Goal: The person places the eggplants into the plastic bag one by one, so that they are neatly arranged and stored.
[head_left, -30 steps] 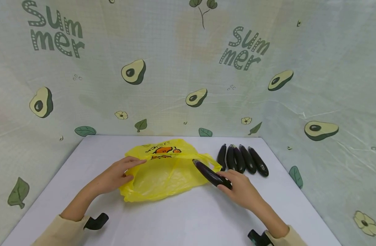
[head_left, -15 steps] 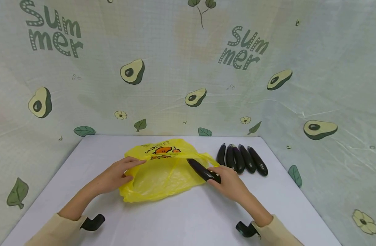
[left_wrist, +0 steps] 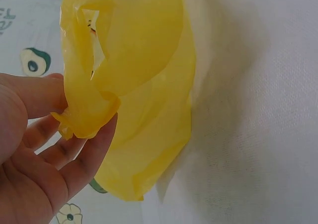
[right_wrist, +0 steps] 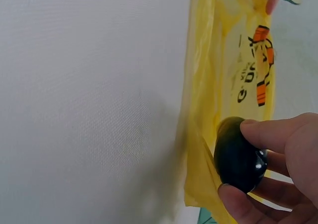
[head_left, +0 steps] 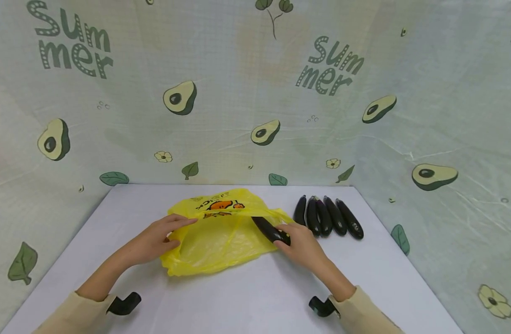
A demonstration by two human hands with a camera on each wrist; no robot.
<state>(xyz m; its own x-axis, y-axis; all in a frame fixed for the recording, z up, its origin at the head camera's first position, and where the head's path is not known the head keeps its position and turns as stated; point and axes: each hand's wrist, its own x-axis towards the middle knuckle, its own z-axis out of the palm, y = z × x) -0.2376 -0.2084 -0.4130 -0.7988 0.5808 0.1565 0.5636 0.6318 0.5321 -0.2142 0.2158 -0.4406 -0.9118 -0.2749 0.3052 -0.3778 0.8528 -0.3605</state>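
Note:
A yellow plastic bag [head_left: 213, 250] with orange printing lies on its side, its mouth facing me. My left hand [head_left: 159, 239] holds the left edge of that mouth; in the left wrist view the bag's handle loop [left_wrist: 79, 80] runs between the thumb and the fingers. Gripped by its near end in my right hand [head_left: 303, 246] is a dark, glossy eggplant [head_left: 269, 229]. The eggplant's far end passes under the upper layer of the bag and is hidden there. The right wrist view shows the eggplant's rounded end [right_wrist: 236, 157] between thumb and fingers.
Several more eggplants [head_left: 336, 217] lie side by side at the back right of the white table [head_left: 222, 306]. A cloth printed with avocados [head_left: 182, 97] hangs behind the table and along its sides.
My right hand has moved left and carried the eggplant from the bag's right edge into its mouth. The left hand has stayed almost in place on the bag.

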